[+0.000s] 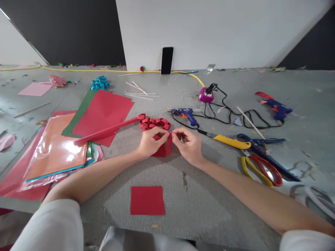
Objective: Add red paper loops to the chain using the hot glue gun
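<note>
In the head view, my left hand (154, 142) and my right hand (188, 143) meet near the middle of the table. Both pinch the top of a narrow red paper strip (169, 145) between thumbs and fingertips, and its lower end hangs down. A red paper piece (160, 150) lies under my left hand, partly covered by it. Just beyond my hands sits a folded red paper chain (152, 123), with a long red strip (110, 129) reaching left from it. Closer to my body, a red paper square (147, 200) lies flat.
Red sheets (104, 109) and plastic-wrapped coloured paper (57, 143) lie left. Right are a blue glue gun (187, 114), a yellow-handled cutter (231, 142), scissors (267, 170) and another glue gun (278, 108) with black cables. A phone (166, 61) leans on the back wall.
</note>
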Demonstrator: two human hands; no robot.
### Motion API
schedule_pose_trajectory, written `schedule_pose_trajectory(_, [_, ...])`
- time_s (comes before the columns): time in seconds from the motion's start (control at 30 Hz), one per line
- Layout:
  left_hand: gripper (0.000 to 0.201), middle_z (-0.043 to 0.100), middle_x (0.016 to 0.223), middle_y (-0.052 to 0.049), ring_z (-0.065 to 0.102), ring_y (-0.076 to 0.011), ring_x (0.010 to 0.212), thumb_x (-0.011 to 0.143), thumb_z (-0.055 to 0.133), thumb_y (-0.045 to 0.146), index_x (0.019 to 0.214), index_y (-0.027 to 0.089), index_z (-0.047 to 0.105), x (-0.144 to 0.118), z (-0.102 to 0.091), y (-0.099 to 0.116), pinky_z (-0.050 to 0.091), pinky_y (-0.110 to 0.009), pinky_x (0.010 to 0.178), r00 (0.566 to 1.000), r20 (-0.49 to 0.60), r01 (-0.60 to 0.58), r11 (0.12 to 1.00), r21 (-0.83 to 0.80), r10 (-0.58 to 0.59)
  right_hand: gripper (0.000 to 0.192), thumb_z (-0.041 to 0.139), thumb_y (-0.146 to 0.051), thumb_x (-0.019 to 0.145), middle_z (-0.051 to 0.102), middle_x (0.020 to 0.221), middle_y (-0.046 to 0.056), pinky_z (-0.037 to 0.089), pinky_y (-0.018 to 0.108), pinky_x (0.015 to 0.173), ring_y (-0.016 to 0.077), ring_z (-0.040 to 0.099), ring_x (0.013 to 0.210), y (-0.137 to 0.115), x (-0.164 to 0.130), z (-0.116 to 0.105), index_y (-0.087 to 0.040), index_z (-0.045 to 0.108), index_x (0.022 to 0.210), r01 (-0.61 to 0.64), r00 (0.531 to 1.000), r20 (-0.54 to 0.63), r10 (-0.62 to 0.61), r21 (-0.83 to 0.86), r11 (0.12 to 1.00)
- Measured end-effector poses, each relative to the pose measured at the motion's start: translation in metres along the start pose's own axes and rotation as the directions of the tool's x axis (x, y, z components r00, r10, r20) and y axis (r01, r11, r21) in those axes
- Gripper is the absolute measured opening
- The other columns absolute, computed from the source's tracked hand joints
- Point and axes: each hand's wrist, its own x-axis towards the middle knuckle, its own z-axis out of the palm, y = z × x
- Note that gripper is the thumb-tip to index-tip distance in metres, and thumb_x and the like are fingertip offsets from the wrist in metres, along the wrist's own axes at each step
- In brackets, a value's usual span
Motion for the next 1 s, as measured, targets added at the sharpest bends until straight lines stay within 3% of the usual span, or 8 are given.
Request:
schedule_pose_trajectory(0.23, [0.016,0.080,0.087,-0.007,0.072,-0.0149,0.077,0.093,0.071,0.030,0.091,0.015,0.079,0.0025,0.0000,-0.0012,0.056,-0.026,0.073,0.992,0.124,0.022,1.000,-0.022,-0.019,0.019,0.071,-0.040,0.094,0.073,0.078,0.002,0.052,0.026,0.063,0.0137,0.063,0.067,-0.0011,0.0018,0.0006,-0.021,0.074,0.089,-0.033,0.997,-0.076,0.034,0.024,0.999])
schedule_pose_trajectory(0.43, [0.022,0.078,0.083,-0.006,0.069,-0.0142,0.073,0.095,0.069,0.032,0.086,0.015,0.079,0.0032,-0.0025,0.0004,0.053,-0.026,0.069,0.992,0.113,0.062,0.998,-0.008,-0.061,0.024,0.072,-0.045,0.094,0.074,0.083,0.003,0.054,0.028,0.066,0.0150,0.066,0.071,0.0031,0.0010,0.0014,-0.021,0.075,0.092,-0.091,0.994,-0.063,0.094,0.055,0.994])
schedule_pose_trajectory(0.6, [0.024,0.078,0.083,-0.006,0.068,-0.0144,0.075,0.095,0.069,0.035,0.087,0.015,0.079,0.0033,-0.0031,0.0000,0.052,-0.026,0.070,0.988,0.124,0.091,0.996,-0.025,-0.087,0.026,0.072,-0.047,0.092,0.073,0.080,0.003,0.051,0.027,0.062,0.0147,0.063,0.068,0.0001,0.0023,0.0008,-0.021,0.075,0.091,-0.112,0.993,0.037,0.110,0.059,0.992])
schedule_pose_trajectory(0.8, [0.031,0.072,0.077,-0.004,0.059,-0.0112,0.065,0.097,0.065,0.040,0.084,0.014,0.073,0.0033,-0.0004,-0.0045,0.046,-0.024,0.062,0.968,0.211,0.145,0.989,-0.040,-0.133,0.025,0.072,-0.045,0.093,0.074,0.078,0.002,0.050,0.026,0.061,0.0141,0.063,0.066,-0.0031,0.0025,0.0001,-0.021,0.076,0.089,-0.094,0.995,-0.039,0.096,0.041,0.995])
schedule_pose_trajectory(1.0, [0.029,0.071,0.077,-0.004,0.058,-0.0112,0.067,0.097,0.063,0.037,0.082,0.014,0.072,0.0033,-0.0005,-0.0063,0.044,-0.024,0.065,0.969,0.225,0.101,0.995,0.005,-0.099,0.026,0.073,-0.047,0.093,0.073,0.079,0.002,0.049,0.025,0.061,0.0134,0.061,0.066,0.0022,0.0037,0.0003,-0.021,0.076,0.091,-0.120,0.990,-0.062,0.124,0.061,0.991])
